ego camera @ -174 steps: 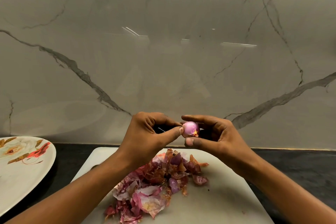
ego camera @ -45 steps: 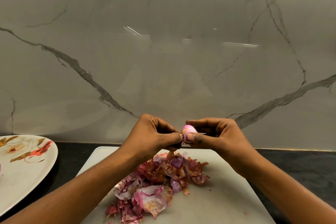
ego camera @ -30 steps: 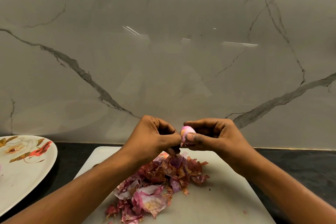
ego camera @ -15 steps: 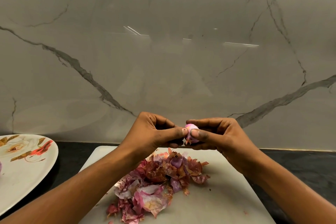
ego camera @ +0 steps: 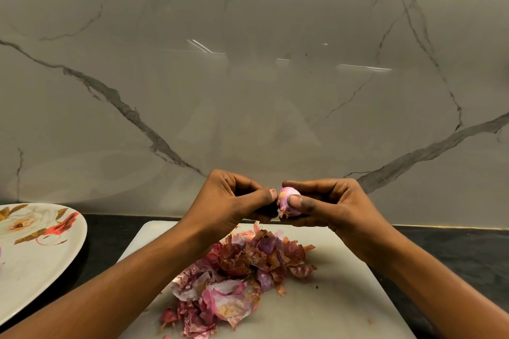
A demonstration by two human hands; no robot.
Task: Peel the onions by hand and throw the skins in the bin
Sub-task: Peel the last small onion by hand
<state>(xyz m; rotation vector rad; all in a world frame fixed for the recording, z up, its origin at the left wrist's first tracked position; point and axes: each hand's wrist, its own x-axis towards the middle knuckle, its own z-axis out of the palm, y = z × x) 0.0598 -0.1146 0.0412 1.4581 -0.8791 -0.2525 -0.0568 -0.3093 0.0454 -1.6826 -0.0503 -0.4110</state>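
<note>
Evidently, the right hand [ego camera: 338, 206] grips a nearly bare onion [ego camera: 286, 199] above the board [ego camera: 344, 297], the left hand [ego camera: 234, 203] pinches its end, and the skins [ego camera: 239, 278] lie heaped there, not yet binned.

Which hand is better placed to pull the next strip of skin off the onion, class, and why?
Left. The right hand has its grip round the onion, steadying it; the left hand has its thumb at the onion's ragged end, so it probably pulls best.
</note>
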